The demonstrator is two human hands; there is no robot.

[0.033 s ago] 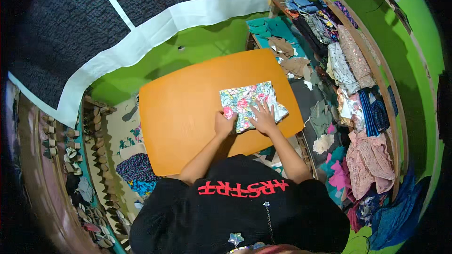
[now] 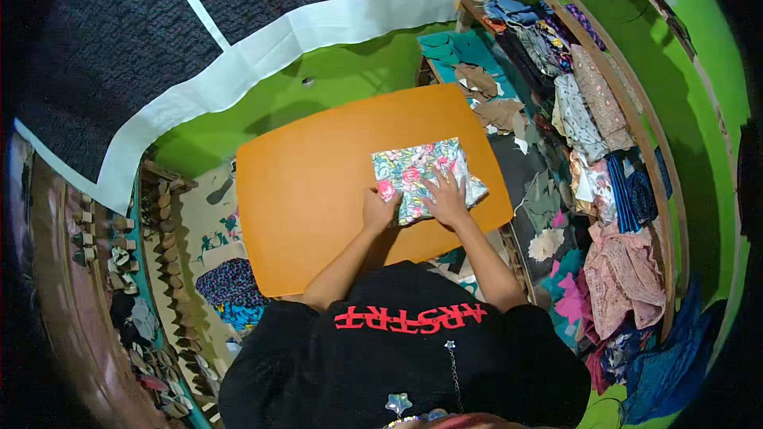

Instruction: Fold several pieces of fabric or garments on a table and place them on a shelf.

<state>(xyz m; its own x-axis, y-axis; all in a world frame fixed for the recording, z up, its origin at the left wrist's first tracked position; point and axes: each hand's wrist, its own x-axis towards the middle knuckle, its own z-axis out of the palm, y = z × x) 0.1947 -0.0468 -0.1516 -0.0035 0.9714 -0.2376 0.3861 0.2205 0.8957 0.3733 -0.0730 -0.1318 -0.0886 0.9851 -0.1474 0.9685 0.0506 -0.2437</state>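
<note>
A folded floral cloth [image 2: 409, 167], white with pink roses and green leaves, lies toward the right side of the orange table [image 2: 310, 167]. Its left and far edges look straight, while the right edge is uneven with white layers showing. My right hand [image 2: 447, 199] rests flat on top of it, fingers spread. At its near left corner my left hand [image 2: 380, 208] is closed, with the thumb along the cloth's edge; the undersides of those fingers are hidden.
A wooden rack [image 2: 671, 214] with folded and hanging clothes runs along the right. Fabric scraps [image 2: 544, 199] cover the dark surface beside the table. Dark patterned cloth [image 2: 230, 282] lies in a heap at the lower left. Shelves of shoe-like pieces [image 2: 167, 254] stand further left.
</note>
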